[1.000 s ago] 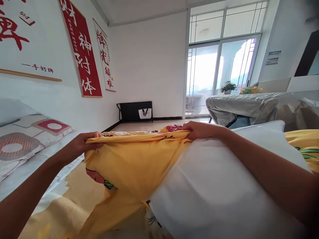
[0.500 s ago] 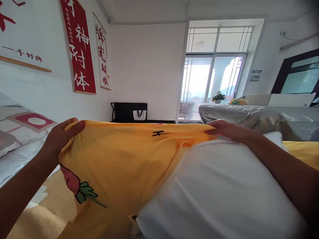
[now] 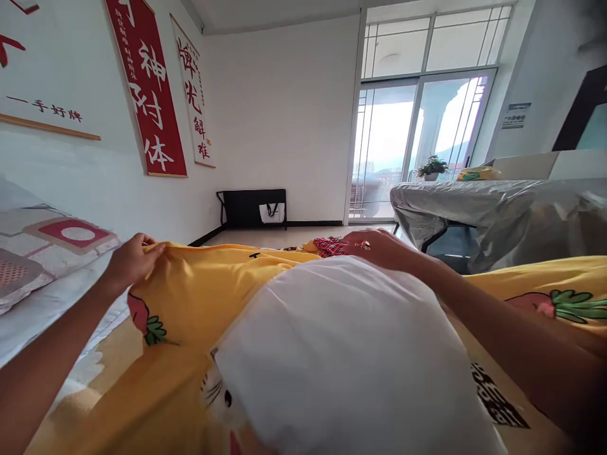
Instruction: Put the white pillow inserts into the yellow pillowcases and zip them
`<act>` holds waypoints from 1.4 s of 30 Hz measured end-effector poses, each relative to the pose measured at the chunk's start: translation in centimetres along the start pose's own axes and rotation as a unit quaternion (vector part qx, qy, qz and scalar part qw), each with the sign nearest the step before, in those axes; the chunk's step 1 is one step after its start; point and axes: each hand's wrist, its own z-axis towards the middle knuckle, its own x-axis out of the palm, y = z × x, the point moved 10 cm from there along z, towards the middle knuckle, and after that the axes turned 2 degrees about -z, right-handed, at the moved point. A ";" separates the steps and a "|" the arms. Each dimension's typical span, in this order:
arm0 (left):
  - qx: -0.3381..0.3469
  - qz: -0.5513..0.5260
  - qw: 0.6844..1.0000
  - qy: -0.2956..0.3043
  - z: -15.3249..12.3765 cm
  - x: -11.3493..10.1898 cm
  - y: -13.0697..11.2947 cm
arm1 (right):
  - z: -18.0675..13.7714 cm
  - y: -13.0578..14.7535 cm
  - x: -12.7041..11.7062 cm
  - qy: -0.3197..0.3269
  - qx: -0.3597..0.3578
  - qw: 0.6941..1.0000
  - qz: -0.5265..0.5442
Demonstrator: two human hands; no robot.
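Observation:
A plump white pillow (image 3: 341,360) lies in front of me on the bed, its far end tucked into a yellow printed pillowcase (image 3: 208,297). My left hand (image 3: 130,259) pinches the case's edge at the left, fingers closed on the cloth. My right hand (image 3: 379,248) reaches over the pillow's far end with curled fingers on the case's rim; its grip is partly hidden by the pillow. A strawberry print shows on the yellow cloth below my left hand.
A patterned pillow (image 3: 42,246) lies at the left on the white bed. Red and white scrolls (image 3: 147,88) hang on the left wall. A grey-covered table (image 3: 493,208) stands at the right. A black rack (image 3: 253,208) and glass doors (image 3: 417,145) are at the back.
The yellow case's edge dropped from a raised, stretched span to lying low over the pillow's far end. Both hands came down, and the pillow now shows more in the centre.

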 end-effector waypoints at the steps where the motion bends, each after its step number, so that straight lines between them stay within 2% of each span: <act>1: 0.029 0.017 0.999 -0.017 -0.5 1.3 -0.5 | -1.3 1.8 1.6 0.012 -0.042 0.999 0.022; 3: 0.124 0.009 0.992 -0.022 -3.0 4.1 -3.3 | -4.5 5.6 5.5 0.049 -0.122 0.991 0.035; 4: 0.185 -0.020 0.983 -0.001 -5.0 5.7 -5.4 | -6.2 7.3 7.6 0.067 -0.154 0.985 0.033; 5: 0.261 -0.040 0.963 0.046 -7.5 7.6 -8.0 | -7.9 8.8 9.7 0.078 -0.177 0.981 0.013; 6: 0.331 -0.045 0.940 0.073 -10.2 8.9 -10.4 | -9.2 9.6 11.1 0.059 -0.175 0.983 -0.017; 8: 0.481 -0.021 0.859 0.173 -16.6 12.1 -14.5 | -11.2 10.8 12.6 -0.002 -0.172 0.982 -0.075; 10: 0.544 -0.010 0.812 0.212 -20.4 13.6 -16.4 | -12.8 11.8 13.0 -0.055 -0.194 0.973 -0.113; 11: 0.553 -0.012 0.803 0.220 -21.3 14.0 -16.9 | -13.5 12.2 13.0 -0.073 -0.211 0.966 -0.128; 14: 0.541 -0.032 0.807 0.233 -21.6 15.1 -17.2 | -14.6 13.0 12.6 -0.125 -0.242 0.944 -0.188; 17: 0.537 -0.035 0.808 0.242 -21.4 16.5 -17.5 | -14.5 13.3 13.4 -0.151 -0.251 0.926 -0.239; 20: 0.539 0.002 0.804 0.251 -22.0 17.8 -18.0 | -13.3 13.4 14.7 -0.127 -0.267 0.930 -0.218; 22: 0.520 0.032 0.811 0.267 -22.2 18.2 -18.2 | -11.9 13.3 15.2 -0.083 -0.279 0.941 -0.172; 25: 0.501 0.044 0.815 0.288 -22.6 17.0 -19.3 | -9.1 13.7 14.5 0.005 -0.280 0.955 -0.102; 27: 0.505 0.020 0.815 0.283 -22.9 15.3 -21.1 | -6.8 14.3 12.8 0.048 -0.264 0.961 -0.064; 29: 0.494 0.010 0.829 0.261 -22.3 13.7 -22.9 | -4.3 15.2 10.5 0.063 -0.247 0.967 -0.023; 32: 0.431 0.018 0.875 0.218 -19.7 12.6 -24.0 | -1.3 16.6 7.9 0.039 -0.254 0.964 0.064; 33: 0.409 0.018 0.889 0.206 -18.7 12.7 -23.8 | -0.9 16.7 8.0 0.034 -0.257 0.962 0.088; 35: 0.386 0.019 0.901 0.197 -17.1 13.6 -22.5 | -1.2 16.4 10.0 0.056 -0.249 0.961 0.105; 37: 0.387 0.030 0.898 0.209 -16.1 15.6 -20.3 | -3.3 16.1 13.6 0.122 -0.256 0.953 0.104; 39: 0.381 0.029 0.892 0.241 -15.4 17.8 -17.4 | -6.9 16.6 16.3 0.190 -0.288 0.932 0.115; 40: 0.368 0.021 0.892 0.261 -15.1 18.7 -15.9 | -8.6 16.9 16.9 0.211 -0.302 0.921 0.124; 42: 0.332 0.005 0.896 0.296 -14.7 20.0 -13.1 | -10.8 17.5 16.5 0.236 -0.314 0.908 0.146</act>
